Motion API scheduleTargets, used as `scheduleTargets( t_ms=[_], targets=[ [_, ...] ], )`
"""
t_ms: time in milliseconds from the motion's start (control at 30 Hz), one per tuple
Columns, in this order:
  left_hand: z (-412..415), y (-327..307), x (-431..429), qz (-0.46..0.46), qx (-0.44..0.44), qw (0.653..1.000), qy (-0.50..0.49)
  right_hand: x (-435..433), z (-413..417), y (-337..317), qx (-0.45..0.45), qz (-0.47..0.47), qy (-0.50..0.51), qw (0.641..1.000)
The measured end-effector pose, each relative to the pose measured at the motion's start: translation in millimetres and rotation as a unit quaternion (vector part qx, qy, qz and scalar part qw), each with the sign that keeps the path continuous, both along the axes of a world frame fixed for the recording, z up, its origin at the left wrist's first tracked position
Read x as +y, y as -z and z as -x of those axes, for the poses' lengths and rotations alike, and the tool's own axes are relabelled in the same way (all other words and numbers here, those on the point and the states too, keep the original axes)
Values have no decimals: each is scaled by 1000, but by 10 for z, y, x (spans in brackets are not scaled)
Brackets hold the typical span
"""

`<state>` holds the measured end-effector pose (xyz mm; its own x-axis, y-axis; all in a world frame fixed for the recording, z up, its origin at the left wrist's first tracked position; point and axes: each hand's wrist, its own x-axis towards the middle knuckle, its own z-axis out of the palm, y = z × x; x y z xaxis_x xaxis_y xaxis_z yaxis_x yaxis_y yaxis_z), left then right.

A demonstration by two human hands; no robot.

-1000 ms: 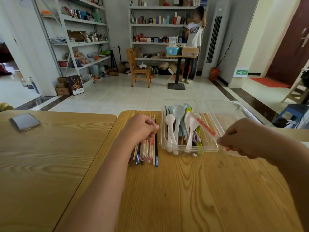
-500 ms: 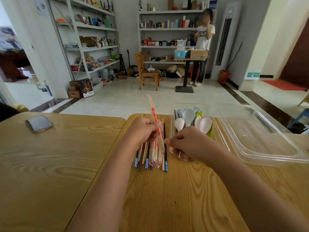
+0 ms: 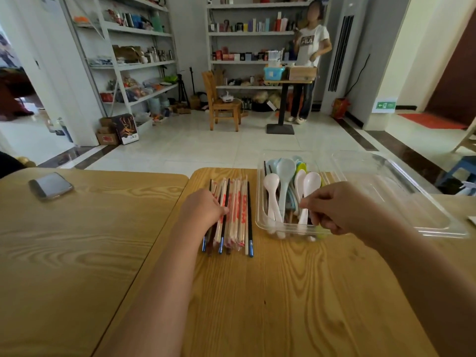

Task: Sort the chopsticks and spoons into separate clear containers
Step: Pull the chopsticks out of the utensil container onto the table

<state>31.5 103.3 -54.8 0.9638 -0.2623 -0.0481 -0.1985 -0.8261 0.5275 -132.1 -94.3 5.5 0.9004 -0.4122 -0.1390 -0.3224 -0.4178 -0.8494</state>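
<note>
Fingers (image 3: 307,202) of right hand (image 3: 334,208) pinch white spoon (image 3: 311,182), bowl toward frame top; left hand (image 3: 203,210) curls onto chopsticks (image 3: 237,212). Their long axis runs bottom-to-top, mid-frame.

The right hand (image 3: 334,210) has crossed the frame and come back. A second ago it held one red-marked wrapped stick at the right. Half a second ago it tilted that stick up over the chopsticks (image 3: 237,215), beside the left hand (image 3: 202,210). Now it is at the near end of the spoon container (image 3: 258,220), right of centre, fingers curled by the handle of a white spoon (image 3: 310,181); whether it grips the handle cannot be told. No stick rises from the pile now; all lie flat. The left hand has slid to the pile's left edge, uncovering most of it. The person (image 3: 311,42) at the back has lowered the raised arm.
</note>
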Motion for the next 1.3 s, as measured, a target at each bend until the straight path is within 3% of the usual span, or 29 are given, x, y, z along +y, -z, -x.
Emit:
scheduleTargets(
  t_ms=[300, 633, 1300],
  targets=[
    [281, -362, 7, 85, -56, 995, 14, -195, 152, -113, 9, 3, 46, 999],
    [799, -810, -139, 211, 15, 974, 79, -296, 418, -384, 38, 33, 110, 993],
    [1068, -804, -339, 258, 85, 962, 43, -119, 542, -425, 7, 39, 64, 997]
  ],
)
